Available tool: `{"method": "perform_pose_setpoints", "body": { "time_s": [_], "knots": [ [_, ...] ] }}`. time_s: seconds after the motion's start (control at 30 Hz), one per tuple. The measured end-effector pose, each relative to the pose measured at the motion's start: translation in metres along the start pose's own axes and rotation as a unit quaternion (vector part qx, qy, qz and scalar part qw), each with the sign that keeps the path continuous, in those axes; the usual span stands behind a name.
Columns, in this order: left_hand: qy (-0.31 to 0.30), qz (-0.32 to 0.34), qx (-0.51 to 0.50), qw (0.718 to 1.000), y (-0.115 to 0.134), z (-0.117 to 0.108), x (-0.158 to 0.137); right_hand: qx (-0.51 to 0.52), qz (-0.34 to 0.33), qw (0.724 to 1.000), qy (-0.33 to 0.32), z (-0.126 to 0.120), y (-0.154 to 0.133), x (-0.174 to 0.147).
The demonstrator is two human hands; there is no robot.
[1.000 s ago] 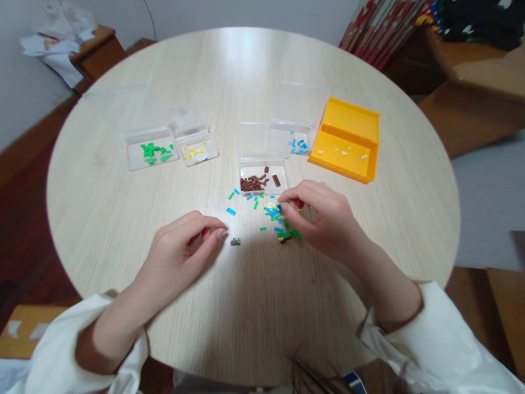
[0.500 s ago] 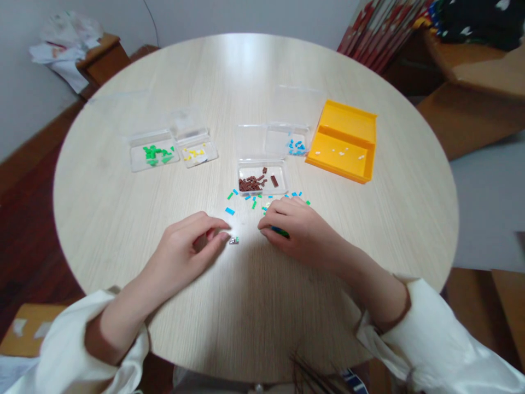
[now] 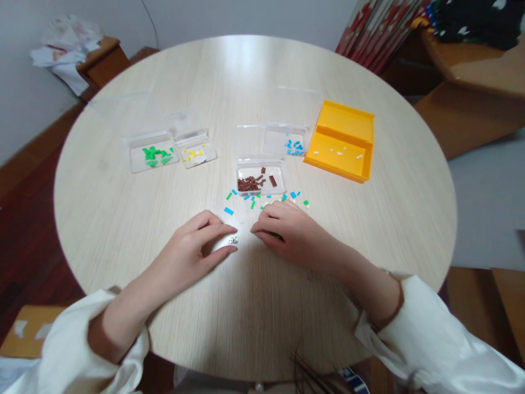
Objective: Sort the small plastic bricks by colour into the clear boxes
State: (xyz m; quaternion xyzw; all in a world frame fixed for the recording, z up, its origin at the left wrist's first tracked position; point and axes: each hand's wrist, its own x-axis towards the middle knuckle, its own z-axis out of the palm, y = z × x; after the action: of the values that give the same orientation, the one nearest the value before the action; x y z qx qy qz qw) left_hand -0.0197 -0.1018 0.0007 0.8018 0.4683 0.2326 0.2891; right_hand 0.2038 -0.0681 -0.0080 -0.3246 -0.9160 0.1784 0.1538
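Observation:
A small greyish, partly green building-brick piece (image 3: 233,239) lies on the table between the parted thumb and index finger of my left hand (image 3: 191,244). That hand is open, its fingertips on either side of the piece, and I cannot tell whether they touch it. Just to the right, my right hand (image 3: 289,230) has its thumb and index fingertips pinched together. Whatever sits in that pinch is too small or hidden to name; a bit of green shows under the palm. Loose blue and green bricks (image 3: 228,211) are scattered beyond both hands, some partly covered by the right one.
Past the loose bricks stands a clear case of brown bricks (image 3: 280,190). Farther left are clear cases with green pieces (image 3: 135,166) and yellow pieces (image 3: 211,156). A clear case of blue pieces (image 3: 304,131) adjoins an open yellow box (image 3: 348,117). All rest on the round table (image 3: 254,328).
My left thumb and index finger have spread apart and moved right, around the small piece. My right hand has shifted slightly left, its fingertips still pinched.

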Motion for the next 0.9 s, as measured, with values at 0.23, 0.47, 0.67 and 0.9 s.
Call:
{"method": "perform_pose_setpoints", "body": {
  "time_s": [0.23, 0.47, 0.67, 0.9],
  "knots": [
    [-0.004, 0.038, 0.022, 0.999, -0.003, 0.005, 0.0, -0.007, 0.011, 1.0, 0.02, -0.001, 0.002, -0.001],
    [-0.009, 0.055, 0.046, 0.997, -0.004, 0.006, 0.0, 0.006, 0.003, 1.0, 0.014, 0.004, -0.001, 0.0],
    [0.0, 0.064, 0.056, 0.996, -0.006, 0.008, 0.0, 0.011, 0.005, 1.0, 0.01, 0.01, -0.008, 0.002],
    [0.0, 0.066, 0.052, 0.997, -0.006, 0.008, 0.001, 0.017, 0.002, 1.0, 0.01, 0.014, -0.011, 0.004]
  ]
}}
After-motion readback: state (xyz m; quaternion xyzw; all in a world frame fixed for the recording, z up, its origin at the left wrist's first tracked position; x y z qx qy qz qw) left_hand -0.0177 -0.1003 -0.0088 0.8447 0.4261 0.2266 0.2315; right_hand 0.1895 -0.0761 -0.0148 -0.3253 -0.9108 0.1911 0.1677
